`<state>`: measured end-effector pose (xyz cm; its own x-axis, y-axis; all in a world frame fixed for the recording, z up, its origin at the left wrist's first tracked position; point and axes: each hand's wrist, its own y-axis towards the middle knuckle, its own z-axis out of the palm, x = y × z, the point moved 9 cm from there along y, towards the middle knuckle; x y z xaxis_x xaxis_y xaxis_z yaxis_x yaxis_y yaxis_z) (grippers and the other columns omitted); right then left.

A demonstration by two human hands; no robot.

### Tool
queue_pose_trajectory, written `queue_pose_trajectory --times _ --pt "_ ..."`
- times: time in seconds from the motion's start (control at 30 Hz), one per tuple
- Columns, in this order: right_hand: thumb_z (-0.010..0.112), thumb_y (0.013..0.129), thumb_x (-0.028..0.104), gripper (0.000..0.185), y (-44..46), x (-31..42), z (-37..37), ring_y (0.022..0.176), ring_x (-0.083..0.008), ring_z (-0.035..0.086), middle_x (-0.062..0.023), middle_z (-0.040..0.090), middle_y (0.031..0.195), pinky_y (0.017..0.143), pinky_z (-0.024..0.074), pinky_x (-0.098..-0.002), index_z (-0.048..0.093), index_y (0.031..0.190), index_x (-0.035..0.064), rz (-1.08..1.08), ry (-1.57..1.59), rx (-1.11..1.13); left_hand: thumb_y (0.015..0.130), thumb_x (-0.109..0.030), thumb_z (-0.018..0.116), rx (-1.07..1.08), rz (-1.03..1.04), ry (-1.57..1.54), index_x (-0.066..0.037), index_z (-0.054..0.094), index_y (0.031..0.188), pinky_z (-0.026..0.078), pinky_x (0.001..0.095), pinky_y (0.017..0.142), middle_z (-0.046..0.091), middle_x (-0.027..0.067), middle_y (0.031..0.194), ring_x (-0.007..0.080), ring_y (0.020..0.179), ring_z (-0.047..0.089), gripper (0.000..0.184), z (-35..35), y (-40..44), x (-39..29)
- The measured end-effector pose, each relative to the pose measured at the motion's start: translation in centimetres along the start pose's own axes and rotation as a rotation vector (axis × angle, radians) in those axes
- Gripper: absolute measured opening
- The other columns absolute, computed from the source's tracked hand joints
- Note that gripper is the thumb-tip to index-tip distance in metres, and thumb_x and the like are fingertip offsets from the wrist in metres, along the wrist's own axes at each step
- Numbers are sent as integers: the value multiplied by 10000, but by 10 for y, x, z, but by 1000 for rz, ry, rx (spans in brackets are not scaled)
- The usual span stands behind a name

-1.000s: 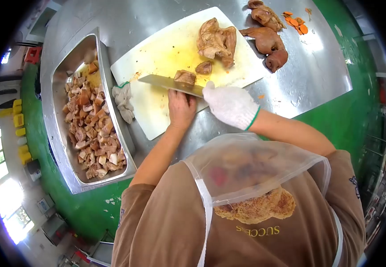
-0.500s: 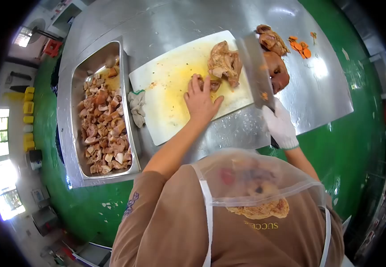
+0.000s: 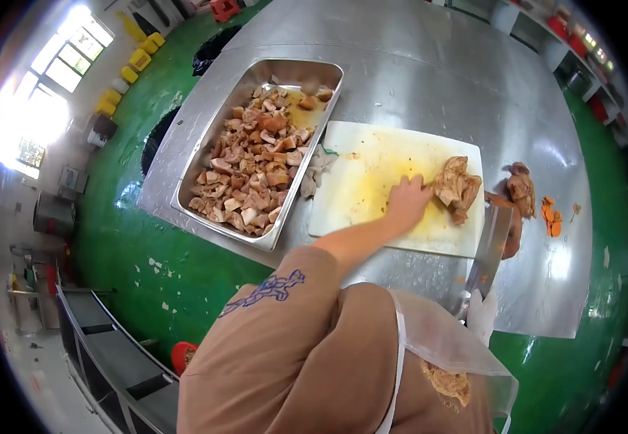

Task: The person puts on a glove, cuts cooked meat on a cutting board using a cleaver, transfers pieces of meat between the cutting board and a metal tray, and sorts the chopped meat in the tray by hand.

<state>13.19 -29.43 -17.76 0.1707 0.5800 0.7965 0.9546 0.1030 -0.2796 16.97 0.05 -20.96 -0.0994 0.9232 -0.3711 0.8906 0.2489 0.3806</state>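
My bare left hand (image 3: 406, 204) rests on the white cutting board (image 3: 357, 148) with its fingers curled, and whatever lies beneath them is hidden. Just to its right is a large piece of cooked brown meat (image 3: 457, 189). My right hand (image 3: 482, 315), in a white glove, is closed around the handle of a cleaver (image 3: 490, 246). The broad blade stands off the board's right edge, partly in front of a reddish-brown piece of meat (image 3: 513, 235). A deep steel tray (image 3: 285, 237) left of the board holds many chopped meat chunks (image 3: 245, 177).
A grey-white cloth (image 3: 317, 173) lies between tray and board. Another meat piece (image 3: 522, 189) and orange carrot slices (image 3: 551, 217) lie on the right of the steel table (image 3: 415, 65). Dark bins (image 3: 158, 137) stand beyond its left edge on the green floor (image 3: 129, 224).
My view has swung left, so the table appears shifted right. The fingers of my left hand, spread over a small brown meat piece before, are now drawn in. The cleaver remains in my right hand.
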Motion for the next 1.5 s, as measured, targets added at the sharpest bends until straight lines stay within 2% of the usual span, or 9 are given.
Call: queue_pose_trajectory --times 0.23,0.57,0.77,0.87,0.93,1.07,1.13,1.3,1.5 --pt "473 877 79 184 9 -14 -2 478 -166 537 -107 570 692 434 442 -319 543 1012 -25 -166 -86 -50 745 -91 619 0 76 63 -128 600 905 526 355 620 528 88 1063 287 886 566 166 -1 10 2" --pt "462 912 107 162 -1 -4 2 424 -162 508 -102 538 643 402 439 -314 504 1028 2 -65 -55 8 778 -61 602 -182 310 -38 -99 590 798 513 362 616 514 88 923 283 808 524 45 -25 -25 -2" --pt "455 936 143 189 7 -25 3 430 -216 529 -164 584 685 456 460 -363 520 1013 -17 30 -29 19 703 42 587 -216 160 -257 -109 604 787 495 347 715 580 64 966 289 877 541 173 -53 -13 27" --pt "468 939 181 229 16 -30 -1 535 -291 592 -209 603 725 563 486 -410 540 992 -29 -220 -203 -62 660 98 552 -363 155 -195 -111 614 786 482 388 758 628 72 967 283 910 572 252 -130 1 66" --pt "482 931 208 258 7 -17 1 645 -354 616 -241 612 764 636 483 -445 547 991 -34 -58 -143 -8 646 109 541 -590 255 -34 -98 649 820 494 374 754 648 88 931 293 855 620 291 -206 7 95" --pt "479 908 237 311 7 -27 -1 868 -487 596 -324 612 895 761 460 -528 545 1026 -43 66 -245 26 772 0 594 -356 -152 209 -114 680 1082 471 395 927 576 140 1177 318 1061 558 341 -254 20 196" --pt "459 905 225 323 8 -32 -1 927 -503 578 -335 603 937 803 446 -544 523 1069 -46 44 -302 28 777 -28 624 -233 -311 752 -135 660 1146 460 401 950 551 145 1242 323 1141 530 385 -245 18 197" --pt "455 898 208 313 8 -30 1 958 -522 551 -361 585 941 822 433 -556 503 1090 -35 33 -239 50 828 -165 667 6 112 59 -142 633 1198 400 440 1033 505 168 1350 356 1245 465 372 -136 59 103" --pt "479 902 208 293 3 -15 -2 900 -516 575 -349 601 884 787 444 -571 490 1095 -12 13 -357 20 836 -236 649 330 85 -319 -65 495 1310 395 405 1051 440 150 1405 334 1273 446 527 12 98 -27"
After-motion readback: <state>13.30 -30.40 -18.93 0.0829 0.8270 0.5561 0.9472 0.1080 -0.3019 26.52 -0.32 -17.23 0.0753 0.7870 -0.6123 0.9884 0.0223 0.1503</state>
